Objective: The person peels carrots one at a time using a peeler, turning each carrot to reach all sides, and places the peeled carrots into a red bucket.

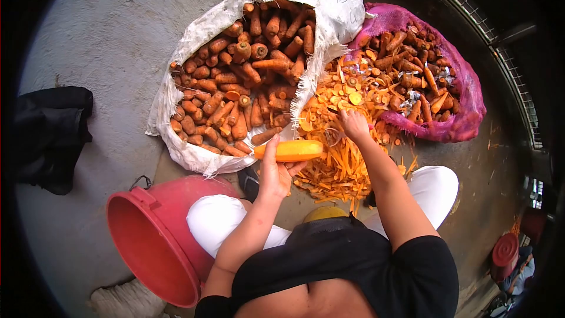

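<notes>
My left hand [275,172] is closed around a peeled, bright orange carrot [297,151], held level in front of me. Out over the heap of carrot peels [335,171], my right hand [355,125] has its fingers curled together. A thin dark edge shows by its fingertips, but what it grips is too small and blurred to name. Unpeeled carrots [226,91] fill a big white woven sack [188,38] that lies open beyond my left hand. Cut carrot ends [355,98] are mixed into the peels.
A pink mesh sack [468,100] of carrots and scraps lies at the right. By my left knee a red bucket [194,247] is tipped on its side. Dark cloth [53,135] is at the far left. Another person [521,274] and a red container [505,253] appear at lower right.
</notes>
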{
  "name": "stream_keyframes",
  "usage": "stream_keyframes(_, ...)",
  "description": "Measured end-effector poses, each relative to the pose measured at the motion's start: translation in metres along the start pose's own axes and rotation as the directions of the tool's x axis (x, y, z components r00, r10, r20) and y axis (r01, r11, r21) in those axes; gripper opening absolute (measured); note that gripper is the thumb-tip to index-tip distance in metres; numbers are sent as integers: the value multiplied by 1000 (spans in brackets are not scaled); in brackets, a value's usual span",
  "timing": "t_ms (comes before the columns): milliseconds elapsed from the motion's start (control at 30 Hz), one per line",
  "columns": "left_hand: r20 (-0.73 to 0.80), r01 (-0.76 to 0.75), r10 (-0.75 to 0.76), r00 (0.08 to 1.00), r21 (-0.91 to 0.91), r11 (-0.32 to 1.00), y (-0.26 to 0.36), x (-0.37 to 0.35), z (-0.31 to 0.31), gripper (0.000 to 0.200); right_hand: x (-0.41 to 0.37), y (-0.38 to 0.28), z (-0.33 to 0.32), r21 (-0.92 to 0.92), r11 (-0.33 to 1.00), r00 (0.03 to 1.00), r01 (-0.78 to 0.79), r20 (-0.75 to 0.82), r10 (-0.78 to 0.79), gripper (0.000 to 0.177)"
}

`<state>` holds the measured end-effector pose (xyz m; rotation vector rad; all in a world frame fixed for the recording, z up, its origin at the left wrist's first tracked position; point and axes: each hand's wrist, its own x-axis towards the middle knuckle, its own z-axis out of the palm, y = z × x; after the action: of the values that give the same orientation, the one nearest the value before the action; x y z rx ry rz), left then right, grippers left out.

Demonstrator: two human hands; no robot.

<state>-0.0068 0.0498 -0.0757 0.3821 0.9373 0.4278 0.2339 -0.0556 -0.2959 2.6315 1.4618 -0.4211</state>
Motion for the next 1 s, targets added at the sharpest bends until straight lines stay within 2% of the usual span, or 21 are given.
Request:
stream_keyframes(100, 60, -17, 20, 998, -43, 999, -1, 1, 2, 39, -16, 1, -25, 277, 958, 984, -77, -135, 118, 29)
stream_keyframes(133, 61, -50, 50, 997, 2, 999, 0, -1, 7, 41, -26, -6, -46, 415, 899, 963, -144, -151, 224, 28)
stream_keyframes(167, 74, -75, 76, 994, -5, 997, 0, -2, 10, 41, -28, -5, -49, 534, 826, 944, -181, -139, 298, 30)
stream_keyframes(233, 96, -128, 130, 987, -24, 991, 0, -5, 11, 41, -29, 1, -52, 713, 647, 936, -270, 39, 349, 35)
stream_keyframes(267, 115, -133, 137, 984, -41, 990, 1, -5, 10, 42, -29, 8, -43, 846, 453, 947, -280, 165, 278, 43)
stream_keyframes(300, 131, -122, 128, 983, -48, 991, 1, -7, 9, 42, -43, 0, -57, 956, 41, 940, -290, 277, 198, 46)
stream_keyframes(367, 162, -97, 106, 981, -62, 993, 2, -13, 9, 44, -69, -12, -96, 866, -223, 881, -448, 470, 55, 49)
stream_keyframes(433, 172, -78, 87, 981, -60, 995, 1, -15, 5, 46, -89, -29, -115, 841, -289, 883, -457, 469, -31, 55)
stream_keyframes(500, 156, -80, 90, 984, -67, 994, -6, -14, 0, 47, -110, -50, -136, 723, -574, 913, -386, 388, -125, 54)
stream_keyframes(600, 147, -51, 54, 988, -21, 998, -9, -17, -4, 48, -136, -73, -180, 688, -643, 941, -336, 267, -206, 47)
stream_keyframes(700, 90, -10, 9, 996, 10, 1000, -15, -19, -10, 54, -144, -83, -192, 855, -466, 971, -230, 173, -162, 40)
stream_keyframes(733, 70, 14, -15, 997, 17, 1000, -16, -19, -13, 55, -148, -87, -200, 871, -426, 969, -245, 205, -138, 32)
stream_keyframes(800, 39, 43, -45, 998, 48, 998, -21, -23, -17, 62, -152, -85, -192, 849, -451, 961, -276, 231, -152, 31)
stream_keyframes(900, 72, 66, -76, 995, 137, 988, -29, -33, -25, 64, -156, -84, -179, 791, -516, 944, -329, 283, -168, 29)
stream_keyframes(1000, 63, 14, -30, 998, 241, 970, -34, -36, -30, 65, -163, -85, -172, 737, -564, 927, -373, 319, -196, 29)
